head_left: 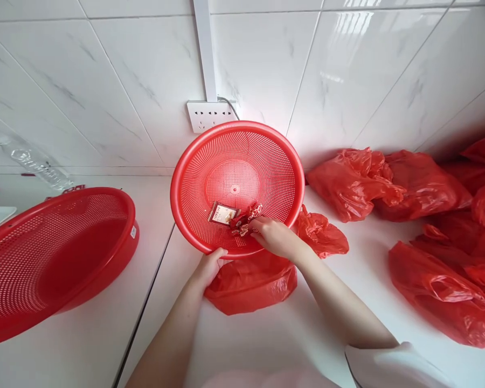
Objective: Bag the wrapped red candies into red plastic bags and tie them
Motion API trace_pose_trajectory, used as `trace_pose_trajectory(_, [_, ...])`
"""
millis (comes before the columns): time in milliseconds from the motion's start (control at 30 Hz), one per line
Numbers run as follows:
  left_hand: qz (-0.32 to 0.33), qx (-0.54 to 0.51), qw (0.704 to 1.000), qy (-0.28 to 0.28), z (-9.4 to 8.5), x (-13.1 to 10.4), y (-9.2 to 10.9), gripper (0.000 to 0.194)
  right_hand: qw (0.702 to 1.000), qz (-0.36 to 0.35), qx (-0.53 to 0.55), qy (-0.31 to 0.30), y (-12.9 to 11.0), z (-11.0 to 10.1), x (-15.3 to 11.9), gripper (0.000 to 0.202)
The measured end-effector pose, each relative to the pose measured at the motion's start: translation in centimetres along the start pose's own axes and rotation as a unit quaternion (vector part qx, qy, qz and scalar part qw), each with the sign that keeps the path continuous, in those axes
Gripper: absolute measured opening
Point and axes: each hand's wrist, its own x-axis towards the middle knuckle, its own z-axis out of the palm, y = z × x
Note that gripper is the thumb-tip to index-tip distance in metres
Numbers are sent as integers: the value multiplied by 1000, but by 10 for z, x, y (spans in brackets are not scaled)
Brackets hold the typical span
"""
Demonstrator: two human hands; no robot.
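Observation:
A red plastic mesh basket point(242, 145) is tilted toward me in the middle of the table. My left hand point(210, 264) grips its near rim, thumb over the edge and the other fingers hidden underneath. Inside the basket, my right hand point(272, 234) has its fingers closed at several red-wrapped candies point(242, 223). A cream and brown wrapped snack point(224, 214) lies just left of them. Below the near rim, a red plastic bag point(253, 283) rests on the white table, its mouth hidden by the basket.
A second red mesh basket point(101, 269) stands at the left. Several filled red bags point(351, 183) lie along the right side, and a smaller red bag point(321, 234) sits beside the middle basket. A clear plastic bottle point(40, 170) and a power strip point(200, 116) are at the back.

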Motion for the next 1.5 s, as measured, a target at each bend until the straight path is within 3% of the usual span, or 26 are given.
trace_pose_trajectory(100, [-5, -9, 1000, -1, 1, -2, -1, 29, 999, -6, 38, 18, 2, 7, 4, 19])
trace_pose_trajectory(167, [-11, -23, 1000, -2, 1, -2, -2, 29, 996, 26, 70, 40, 4, 14, 14, 22])
trace_pose_trajectory(300, [-77, -39, 996, 16, 1, -4, -3, 28, 985, 109, 105, 81, 7, 28, 48, 33])
trace_pose_trajectory(400, [-90, -38, 994, 48, 5, -7, 0, 30, 985, 120, 101, 71, 3, 33, 70, 51])
trace_pose_trajectory(467, [-79, -44, 994, 54, 8, -7, 2, 31, 989, 105, 93, 54, -2, 34, 76, 46])
trace_pose_trajectory(533, [-72, -57, 995, 38, 10, -8, 3, 32, 992, 81, 90, 43, -6, 35, 76, 27])
trace_pose_trajectory(633, [-80, -71, 994, 9, 9, -8, 3, 32, 981, 113, 129, 94, -7, 31, 68, 25])
trace_pose_trajectory(733, [-101, -66, 993, -9, 5, -8, 3, 30, 917, 164, 325, 161, 0, 21, 56, 38])
trace_pose_trajectory(833, [-75, -49, 996, -6, 4, -7, 3, 29, 812, 149, 547, 135, 6, 7, 39, 42])
trace_pose_trajectory(867, [-66, -46, 997, -5, 4, -6, 4, 29, 788, 142, 587, 121, 7, 3, 32, 42])
trace_pose_trajectory(933, [-61, -46, 997, -3, 4, -5, 4, 29, 769, 136, 617, 101, 7, -4, 19, 40])
trace_pose_trajectory(1233, [-51, -35, 998, 13, 4, -5, 3, 33, 813, 125, 564, 70, 9, -18, -8, 27])
trace_pose_trajectory(1500, [-76, -47, 996, 25, 8, -6, 5, 32, 783, 147, 594, 114, 8, -22, -10, 20])
